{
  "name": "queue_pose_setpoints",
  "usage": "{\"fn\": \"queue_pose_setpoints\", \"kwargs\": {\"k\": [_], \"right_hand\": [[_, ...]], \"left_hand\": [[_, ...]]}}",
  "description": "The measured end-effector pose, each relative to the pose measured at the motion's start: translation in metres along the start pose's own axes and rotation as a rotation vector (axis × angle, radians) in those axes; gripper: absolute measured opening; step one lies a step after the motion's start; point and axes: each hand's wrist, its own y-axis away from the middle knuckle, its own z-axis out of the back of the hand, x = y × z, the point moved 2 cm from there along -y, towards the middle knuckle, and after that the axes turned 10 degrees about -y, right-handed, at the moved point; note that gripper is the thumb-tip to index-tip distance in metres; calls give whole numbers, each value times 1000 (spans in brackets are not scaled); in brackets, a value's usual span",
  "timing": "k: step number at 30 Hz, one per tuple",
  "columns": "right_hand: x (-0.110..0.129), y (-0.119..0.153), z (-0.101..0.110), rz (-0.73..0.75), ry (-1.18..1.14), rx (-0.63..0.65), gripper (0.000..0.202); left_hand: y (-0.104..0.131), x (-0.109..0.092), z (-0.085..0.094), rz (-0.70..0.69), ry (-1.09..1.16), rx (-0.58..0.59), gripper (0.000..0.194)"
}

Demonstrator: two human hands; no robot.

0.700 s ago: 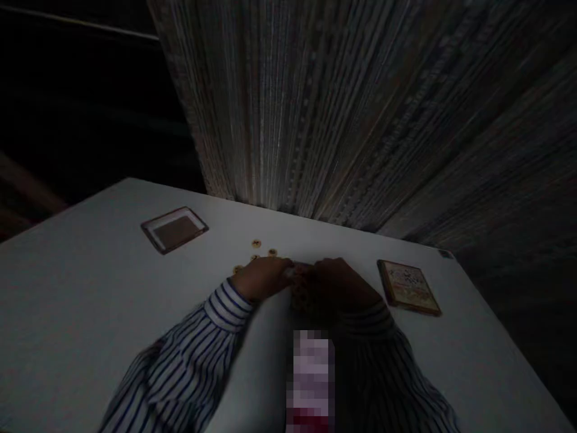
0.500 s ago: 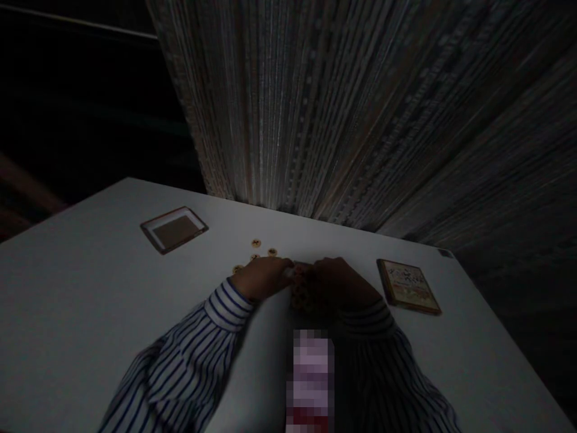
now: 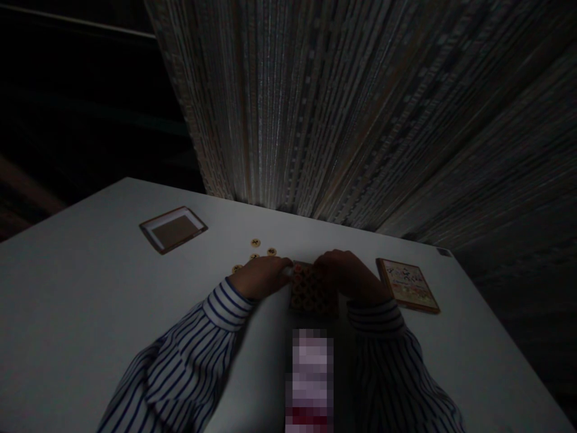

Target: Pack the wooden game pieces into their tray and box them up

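The small box point(image 3: 303, 263) stands on the white table point(image 3: 90, 294), in front of the person and between the two hands, and it is filled with round pieces point(image 3: 309, 290) which lie close together in rows. The left hand point(image 3: 261, 278) is at the far left corner of this box, with its fingers bent and the thumb directed to the box; whether they pinch something, I cannot tell. The right hand point(image 3: 349, 275) is bent over the far right part of the box; its fingertips are in the dark, so I cannot tell if they are pressed together or hold a piece. Just beyond the left hand, four loose pieces point(image 3: 255, 243) with dark marks lie on the table, and the nearest is partly covered by this hand. Well to the left lies a shallow tray point(image 3: 174, 230) with brown rim, and near the right hand lies a flat case point(image 3: 409, 285) with printed picture on its top
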Motion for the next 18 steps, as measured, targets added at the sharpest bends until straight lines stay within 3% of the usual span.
{"fn": "queue_pose_setpoints", "kwargs": {"k": [8,18], "right_hand": [[-1,3,6,-6,-14,-114,22],[-1,6,9,18,-31,-201,22]], "left_hand": [[-1,9,0,2,-13,-93,37],[7,27,22,39,81,-294,31]]}}
